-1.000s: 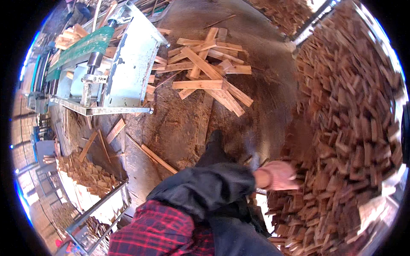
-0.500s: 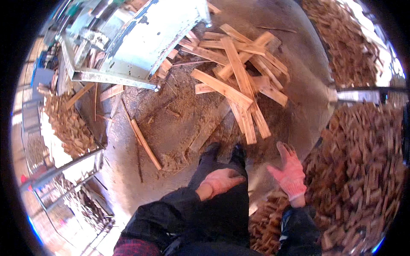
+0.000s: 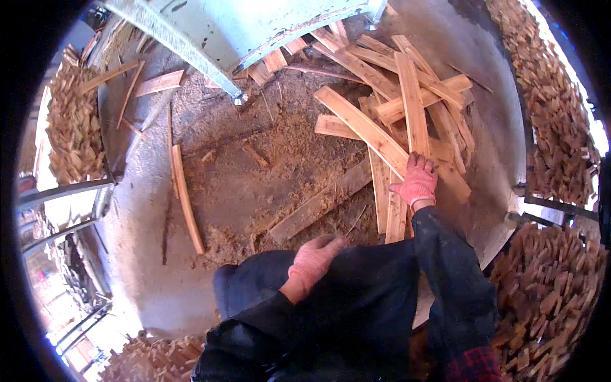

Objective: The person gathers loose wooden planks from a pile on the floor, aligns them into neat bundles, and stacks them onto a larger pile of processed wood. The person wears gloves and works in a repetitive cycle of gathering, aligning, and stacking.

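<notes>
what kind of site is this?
Probably a small sawmill or wood-cutting yard. Sawdust covers the ground, loose cut planks lie beside a pale green machine, and stacked short offcuts line the edges. The gloved right hand rests on the planks.

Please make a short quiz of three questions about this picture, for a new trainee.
1. True or false: the right hand lies on the heap of wooden planks.
2. Where is the left hand? A) on the green machine B) by the person's dark trouser leg, above the sawdust-covered floor C) on the stacked wood blocks at the right.
3. Fill in: both hands wear ___ work gloves.

Key
1. True. The gloved fingers rest on the planks.
2. B. It holds no plank.
3. Red (pinkish red).
</notes>
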The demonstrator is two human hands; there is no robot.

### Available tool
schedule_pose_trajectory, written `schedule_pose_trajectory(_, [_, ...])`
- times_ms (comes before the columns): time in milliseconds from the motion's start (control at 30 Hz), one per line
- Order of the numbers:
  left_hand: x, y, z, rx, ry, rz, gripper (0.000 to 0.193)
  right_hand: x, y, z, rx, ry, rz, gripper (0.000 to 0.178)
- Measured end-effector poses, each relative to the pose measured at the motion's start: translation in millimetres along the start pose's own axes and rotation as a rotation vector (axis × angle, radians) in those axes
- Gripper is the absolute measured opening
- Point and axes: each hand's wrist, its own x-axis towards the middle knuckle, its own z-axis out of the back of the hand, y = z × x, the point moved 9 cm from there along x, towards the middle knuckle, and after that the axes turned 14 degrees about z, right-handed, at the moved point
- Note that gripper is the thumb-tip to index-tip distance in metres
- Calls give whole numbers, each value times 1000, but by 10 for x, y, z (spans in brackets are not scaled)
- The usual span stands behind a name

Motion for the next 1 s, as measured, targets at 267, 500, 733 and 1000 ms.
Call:
schedule_pose_trajectory(267, [1343, -1, 18, -351, 274, -256, 68, -123, 738, -359, 220, -24, 149, 70])
schedule_pose_trajectory(500, [1749, -44, -191, -1001, 456, 9, 38, -353, 1058, -367, 319, -82, 368, 96])
schedule_pose_trajectory(733, [2194, 1033, 338, -774, 119, 213, 39, 144, -289, -500, 177, -344, -75, 95])
schedule_pose_trajectory(1000, [2126, 1025, 375, -961, 340, 55, 77, -445, 197, -738, 896, -589, 188, 85])
